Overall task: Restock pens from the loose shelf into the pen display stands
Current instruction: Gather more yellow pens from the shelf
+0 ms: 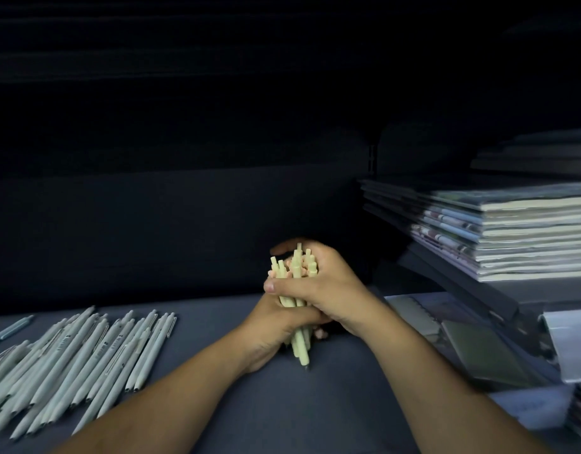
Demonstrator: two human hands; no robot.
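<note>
A bundle of pale yellow pens [300,347] stands nearly upright on the dark shelf [331,407], tips down. Both hands wrap around it. My left hand [272,329] grips the lower part of the bundle from the left. Higher up, my right hand [322,286] grips it from the right, its thumb lying across the front. The clicker ends of the pens stick out above my fingers. A loose pile of pale grey-green pens [76,358] lies flat on the shelf at the left.
A stack of notebooks [512,237] sits on a raised shelf at the right. Below it lie spiral notebooks [417,314] and a white shelf rail [571,342]. One bluish pen [10,329] lies at the far left. The shelf's back is dark.
</note>
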